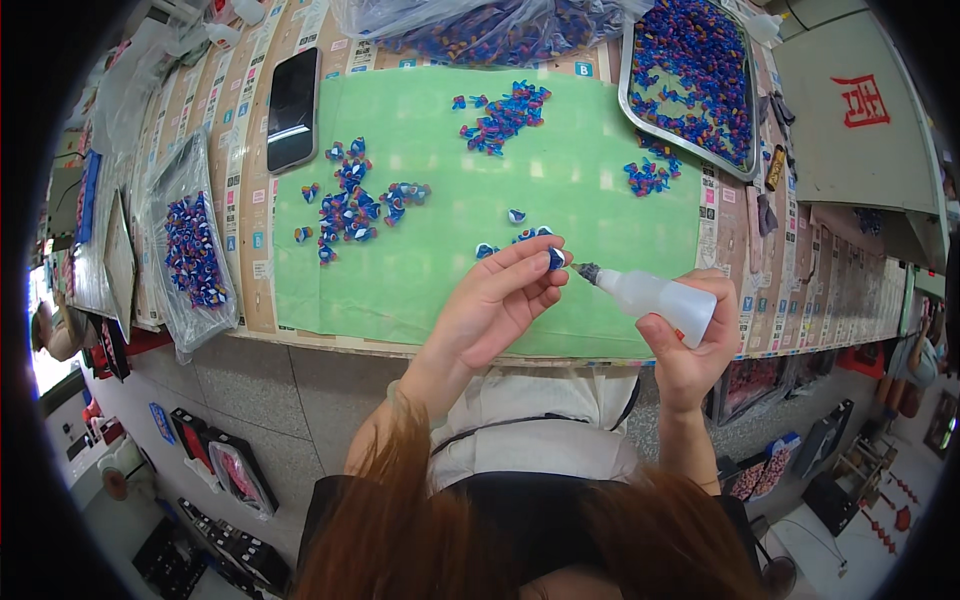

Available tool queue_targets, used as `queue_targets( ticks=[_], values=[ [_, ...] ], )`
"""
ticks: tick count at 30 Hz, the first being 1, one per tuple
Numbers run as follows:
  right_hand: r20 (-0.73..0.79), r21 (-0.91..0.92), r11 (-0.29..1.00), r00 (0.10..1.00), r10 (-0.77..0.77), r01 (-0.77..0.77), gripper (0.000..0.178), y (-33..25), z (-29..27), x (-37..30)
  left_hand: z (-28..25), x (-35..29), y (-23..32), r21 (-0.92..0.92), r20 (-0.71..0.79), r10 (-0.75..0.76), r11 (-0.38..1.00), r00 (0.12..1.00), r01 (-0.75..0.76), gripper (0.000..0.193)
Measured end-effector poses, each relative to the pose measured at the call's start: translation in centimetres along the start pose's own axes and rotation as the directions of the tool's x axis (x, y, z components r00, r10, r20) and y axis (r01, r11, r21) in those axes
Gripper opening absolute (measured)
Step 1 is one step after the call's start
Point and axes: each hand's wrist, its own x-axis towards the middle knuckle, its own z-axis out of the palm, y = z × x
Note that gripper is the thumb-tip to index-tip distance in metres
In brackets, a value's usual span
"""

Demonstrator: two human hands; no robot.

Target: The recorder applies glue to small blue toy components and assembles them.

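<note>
Piece [555, 259], small, blue, pinched at fingertips of left hand [497, 303], held above near edge of green mat [430, 270]. Squeeze bottle [655, 300], translucent white, clamped in right hand [690, 350], dark nozzle aimed at piece, tip just beside it, contact not discernible. Three or four like pieces [515, 232] loose on mat directly beyond left fingers. Cluster [350, 205] toward mat's left edge; second cluster [500, 115] near far edge; third, smaller [648, 177], at right edge. Metal tray [628, 95] at table's far right corner, heavily stocked with same pieces. Clear bag [190, 250] of pieces at table's left edge; another bag [480, 28] along far edge. Dark phone [292, 108] beside mat's far left corner. Progress, judged: one piece in hand; treated and untreated stock not distinguishable; large quantity apparently outstanding.
</note>
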Motion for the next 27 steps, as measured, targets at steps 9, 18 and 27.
queue_targets(
  ticks=[9, 18, 27],
  values=[
    [-0.331, 0.287, 0.954, 0.925, 0.187, -0.090, 0.025, 3.5, -5.8, 2.9, -0.6, 0.2, 0.5, 0.022, -0.044, 0.060, 0.998, 0.997, -0.059, 0.023],
    [-0.517, -0.129, 0.990, 0.856, -0.024, -0.050, 0.038, 9.8, -9.5, 5.0, -0.8, 0.5, 0.9, 0.018, -0.060, 0.099, 0.995, 0.993, -0.098, 0.021],
    [-0.169, -0.655, 0.750, 0.985, -0.028, -0.091, 0.014, 9.0, -4.0, 8.3, -0.3, 0.9, 0.3, 0.019, -0.045, 0.062, 0.998, 0.997, -0.062, 0.022]
  ],
)
